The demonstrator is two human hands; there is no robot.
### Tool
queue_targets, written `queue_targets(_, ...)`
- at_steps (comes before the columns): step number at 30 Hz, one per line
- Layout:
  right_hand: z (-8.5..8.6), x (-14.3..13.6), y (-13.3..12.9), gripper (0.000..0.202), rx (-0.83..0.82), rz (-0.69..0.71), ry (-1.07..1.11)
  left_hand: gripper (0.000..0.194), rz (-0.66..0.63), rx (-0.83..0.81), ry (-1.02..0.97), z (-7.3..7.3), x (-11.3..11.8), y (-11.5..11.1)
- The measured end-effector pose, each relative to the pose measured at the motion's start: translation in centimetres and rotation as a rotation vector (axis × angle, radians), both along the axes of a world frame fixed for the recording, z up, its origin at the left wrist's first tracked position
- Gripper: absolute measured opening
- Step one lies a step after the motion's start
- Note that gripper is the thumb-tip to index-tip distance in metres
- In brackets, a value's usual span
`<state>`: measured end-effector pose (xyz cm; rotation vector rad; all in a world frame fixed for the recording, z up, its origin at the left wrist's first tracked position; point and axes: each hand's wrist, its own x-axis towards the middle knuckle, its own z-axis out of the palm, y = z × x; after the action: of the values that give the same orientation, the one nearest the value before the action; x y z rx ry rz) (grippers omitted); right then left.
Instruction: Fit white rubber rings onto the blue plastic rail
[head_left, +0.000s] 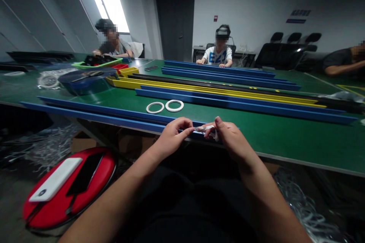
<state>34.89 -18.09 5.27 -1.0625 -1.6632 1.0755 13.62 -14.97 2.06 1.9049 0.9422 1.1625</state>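
At tabletop (285, 136) edge, white strip (209, 127) bridges left hand (176, 131) and right hand (233, 136).

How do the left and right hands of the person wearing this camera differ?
The left hand has thumb and forefinger pinched together at one end of a small whitish strip, while the right hand has its thumb raised, apart from its fingers. The left hand's other fingers curl inward; the right hand has a finger stretched toward the left. Both are bare and close together by the near edge of the green table.
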Motion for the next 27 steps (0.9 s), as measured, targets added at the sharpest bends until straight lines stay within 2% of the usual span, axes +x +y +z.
queue_targets(9, -0.3, 0.4, 0.2, 0.069, 0.053, -0.096, 0.002, 0.018, -0.013, 0.027, 0.026, 0.5, -0.5, -0.1)
queue_targets(15, -0.3, 0.9, 0.8, 0.04, 0.025, -0.257, 0.171, 0.019, 0.038, -0.036, -0.088, 0.1, -0.7, 0.1)
queue_targets(19, 0.0, 1.6, 0.8, 0.031, 0.074, -0.335, 0.181, 0.019, 0.043, -0.038, -0.178, -0.1, -1.0, 0.4)
queue_targets(22, 0.2, 1.2, 0.5, 0.032, 0.083, -0.298, 0.151, 0.019, 0.032, -0.045, -0.218, -0.3, -0.8, 0.5)
queue_targets(27, -0.2, -0.8, -0.3, 0.05, 0.048, -0.063, -0.019, 0.02, -0.054, -0.131, -0.293, -0.2, -0.1, 0.0)
